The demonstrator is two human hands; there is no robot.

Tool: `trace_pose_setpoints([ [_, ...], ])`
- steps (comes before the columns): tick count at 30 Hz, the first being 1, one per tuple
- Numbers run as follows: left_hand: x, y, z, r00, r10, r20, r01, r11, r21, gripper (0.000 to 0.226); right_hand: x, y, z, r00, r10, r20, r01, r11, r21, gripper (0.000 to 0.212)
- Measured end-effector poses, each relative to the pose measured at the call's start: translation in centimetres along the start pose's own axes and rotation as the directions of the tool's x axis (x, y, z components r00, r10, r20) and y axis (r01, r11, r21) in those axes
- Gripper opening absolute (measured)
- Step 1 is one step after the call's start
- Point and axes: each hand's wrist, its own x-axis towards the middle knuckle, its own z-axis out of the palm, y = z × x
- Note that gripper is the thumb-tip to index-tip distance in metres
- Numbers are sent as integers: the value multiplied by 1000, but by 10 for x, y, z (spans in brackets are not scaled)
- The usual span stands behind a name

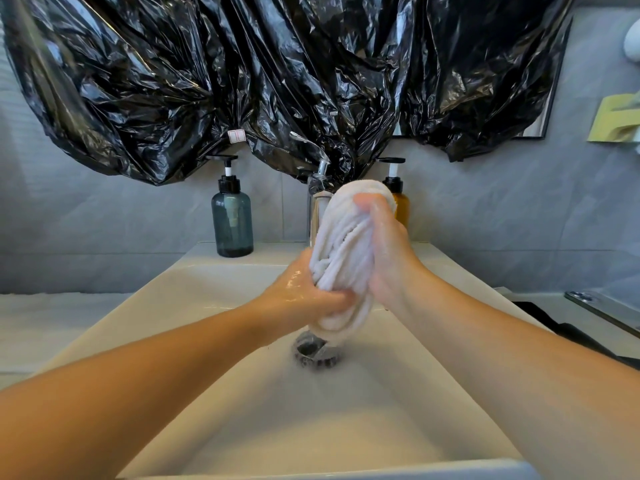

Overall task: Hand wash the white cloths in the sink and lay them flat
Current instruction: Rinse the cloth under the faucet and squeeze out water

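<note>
White twisted terry cloth (346,251) held upright over the pale ceramic sink (242,393), looks mid-wring: my left grip (304,292) curled round its lower end, right grip (388,247) clenched round the top. Metal drain (317,351) sits below the left grip. Risk, I'd judge: wet grip slips, cloth drops onto the drain, or wrung water splashes out. Small white tag (236,136) on black plastic sheeting (138,81) above: red marks, unreadable.
</note>
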Motion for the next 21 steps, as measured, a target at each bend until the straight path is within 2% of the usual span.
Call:
trace_pose_setpoints([
  [2,-2,0,-4,990,-69,119,76,996,-55,51,-2,-2,0,999,5,41,-5,1000,-1,36],
  [4,-3,0,-7,969,-95,228,135,977,-168,49,-3,0,-2,997,13,75,-11,1000,-27,53],
  [5,-4,1,-8,958,-108,264,169,960,-223,52,-3,1,-2,995,19,100,-16,999,-32,52],
  [8,-5,2,-15,913,-129,387,250,926,-282,71,-5,0,-7,961,32,274,-32,999,-3,27],
  [11,-9,7,-17,879,-123,461,245,946,-214,72,-5,0,-10,928,19,372,-28,999,18,35],
  [13,-8,9,-18,900,-161,404,255,948,-189,71,-4,1,-9,941,24,337,-9,999,-46,47],
  [15,-5,10,-19,941,-179,288,225,965,-137,60,0,4,-8,967,60,247,-37,995,-96,58],
  [18,2,7,-19,980,-199,-22,200,973,115,33,2,6,-7,989,22,144,-10,996,-86,46],
  [19,4,4,-17,974,-186,-130,212,950,228,29,2,5,-6,990,3,143,9,996,-83,57],
  [21,5,2,-12,951,-113,-288,223,897,382,32,-1,5,-2,976,-9,218,28,996,-84,92],
])
